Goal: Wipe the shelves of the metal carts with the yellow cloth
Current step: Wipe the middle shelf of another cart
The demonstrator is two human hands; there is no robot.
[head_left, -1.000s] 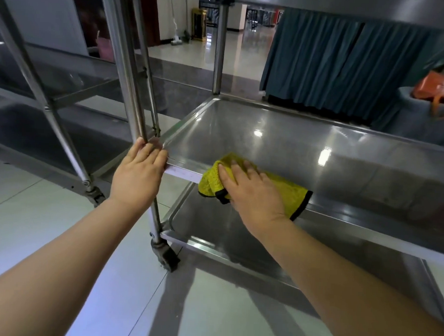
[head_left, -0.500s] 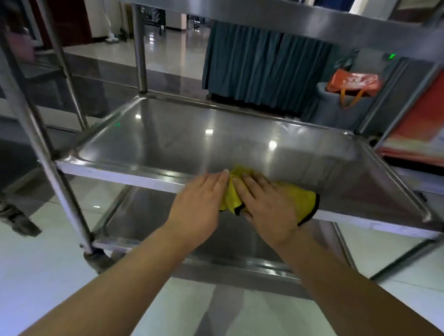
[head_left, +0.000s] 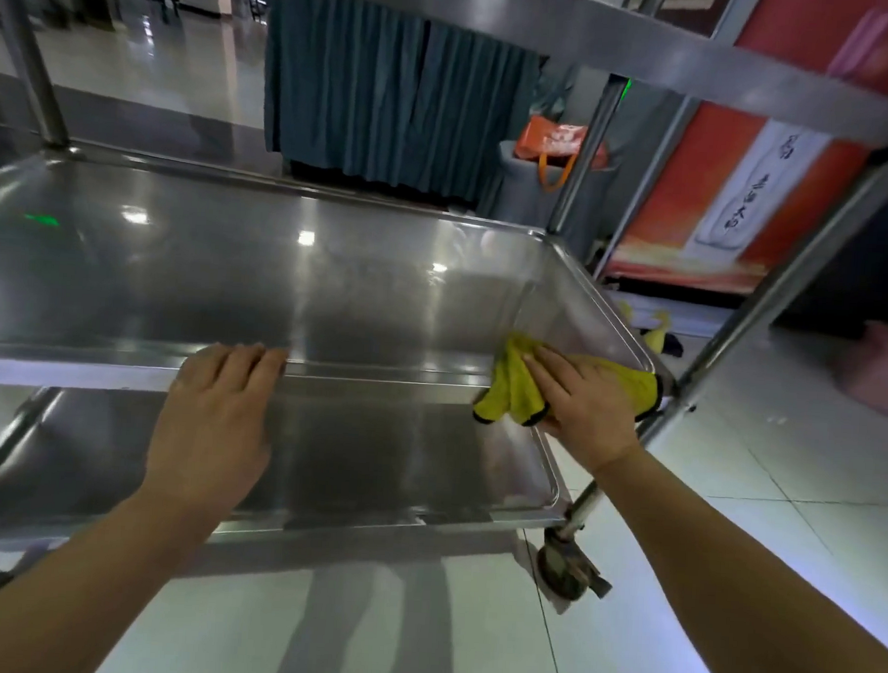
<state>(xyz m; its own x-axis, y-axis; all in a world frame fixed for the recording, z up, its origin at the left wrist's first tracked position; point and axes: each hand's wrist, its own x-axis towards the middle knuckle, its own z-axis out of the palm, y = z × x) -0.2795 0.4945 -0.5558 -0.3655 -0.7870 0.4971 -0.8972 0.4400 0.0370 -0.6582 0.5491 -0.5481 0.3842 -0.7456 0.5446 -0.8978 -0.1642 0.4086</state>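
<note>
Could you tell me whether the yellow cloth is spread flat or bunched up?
Bunched: the yellow cloth shows folds beside the right hand.

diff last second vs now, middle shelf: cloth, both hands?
The right hand has slid the yellow cloth along the front of the middle shelf, from near its left corner to its right corner. The left hand let go of the cart's left post and moved onto the shelf's front rim. Unchanged: the right hand is flat on the cloth throughout, and the lower shelf is untouched.
</note>
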